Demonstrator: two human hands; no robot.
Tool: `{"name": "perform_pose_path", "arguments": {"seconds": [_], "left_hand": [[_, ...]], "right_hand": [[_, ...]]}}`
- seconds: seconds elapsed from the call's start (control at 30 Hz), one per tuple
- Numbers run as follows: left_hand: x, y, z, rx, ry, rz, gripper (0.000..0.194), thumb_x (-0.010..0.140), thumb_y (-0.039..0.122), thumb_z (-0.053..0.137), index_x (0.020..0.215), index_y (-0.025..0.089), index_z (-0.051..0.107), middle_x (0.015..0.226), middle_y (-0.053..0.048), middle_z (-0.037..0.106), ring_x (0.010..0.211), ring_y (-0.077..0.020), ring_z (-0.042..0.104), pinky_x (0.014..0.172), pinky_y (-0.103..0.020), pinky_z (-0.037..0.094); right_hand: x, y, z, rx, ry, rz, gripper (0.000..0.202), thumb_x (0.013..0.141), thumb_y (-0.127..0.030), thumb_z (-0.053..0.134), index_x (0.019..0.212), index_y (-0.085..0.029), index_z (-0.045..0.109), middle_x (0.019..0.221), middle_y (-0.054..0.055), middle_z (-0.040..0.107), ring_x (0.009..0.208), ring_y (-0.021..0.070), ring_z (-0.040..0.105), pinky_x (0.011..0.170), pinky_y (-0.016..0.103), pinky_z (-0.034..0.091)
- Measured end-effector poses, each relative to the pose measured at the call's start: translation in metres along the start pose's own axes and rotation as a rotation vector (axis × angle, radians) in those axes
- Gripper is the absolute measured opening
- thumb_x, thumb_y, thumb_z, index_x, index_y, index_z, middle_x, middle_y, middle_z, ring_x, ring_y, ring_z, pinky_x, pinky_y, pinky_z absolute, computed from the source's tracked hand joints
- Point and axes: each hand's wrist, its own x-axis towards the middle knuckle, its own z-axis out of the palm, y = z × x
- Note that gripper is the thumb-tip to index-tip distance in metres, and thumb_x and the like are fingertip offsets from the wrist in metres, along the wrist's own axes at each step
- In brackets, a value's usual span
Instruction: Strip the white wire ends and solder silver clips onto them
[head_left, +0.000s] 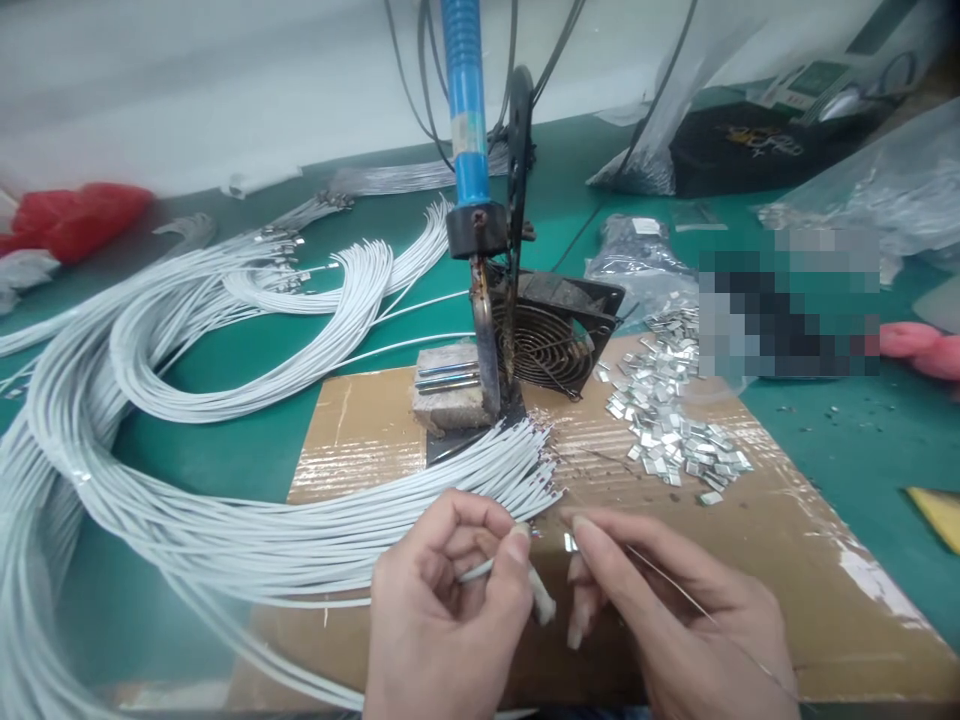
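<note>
My left hand [450, 610] pinches a white cable [475, 572] between thumb and fingers, its stripped end pointing right. Something pale, perhaps tape, wraps one of its fingertips. Opposite it, my right hand [667, 610] is closed on a small silver metal connector [570, 542] between thumb and forefinger. A thin wire, like solder [697, 606], runs back across that hand. A small gap lies between cable end and connector. Beyond both hands stretches a thick bundle of white cables [300, 530]. Above it, a blue-handled soldering iron [468, 90] stands mounted with its bit pointing down.
Brown cardboard [360, 425] covers part of the green table [817, 430]. A grey block [454, 408] and black fan [551, 340] stand by the iron. Loose metal connectors [675, 435] are heaped at right. More coiled cables [255, 385] lie left; plastic bags [840, 190] sit behind.
</note>
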Motion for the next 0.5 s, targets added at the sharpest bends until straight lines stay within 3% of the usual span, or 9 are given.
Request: {"name": "perform_pose_path", "arguments": {"seconds": [0.1,0.27,0.5], "left_hand": [[0.002,0.002,0.0,-0.025,0.002,0.019,0.016,0.068,0.024,0.077,0.065,0.015,0.065,0.056,0.004,0.062,0.049,-0.0048,0.051,0.048,-0.01,0.037],[0.005,0.0,-0.004,0.042,-0.068,-0.007,0.014,0.069,0.024,0.078,0.067,0.017,0.066,0.055,0.004,0.06,0.05,-0.0053,0.046,0.048,-0.012,0.032],[0.004,-0.001,-0.004,0.062,-0.068,0.026,0.015,0.068,0.02,0.077,0.062,0.019,0.064,0.066,-0.001,0.07,0.06,-0.0117,0.058,0.049,-0.015,0.041]], "right_hand": [[0.005,0.001,-0.003,-0.021,-0.036,-0.05,0.015,0.071,-0.037,0.088,0.07,-0.024,0.08,0.05,-0.003,0.063,0.045,0.0074,0.058,0.049,0.01,0.05],[0.012,0.002,-0.006,-0.069,-0.106,-0.156,0.008,0.073,-0.034,0.088,0.072,-0.027,0.083,0.059,-0.002,0.067,0.05,0.007,0.058,0.051,0.01,0.049],[0.018,0.002,-0.009,-0.15,-0.204,-0.216,0.007,0.076,-0.028,0.085,0.069,-0.028,0.082,0.074,0.0,0.072,0.061,0.0097,0.064,0.056,0.01,0.05]]}}
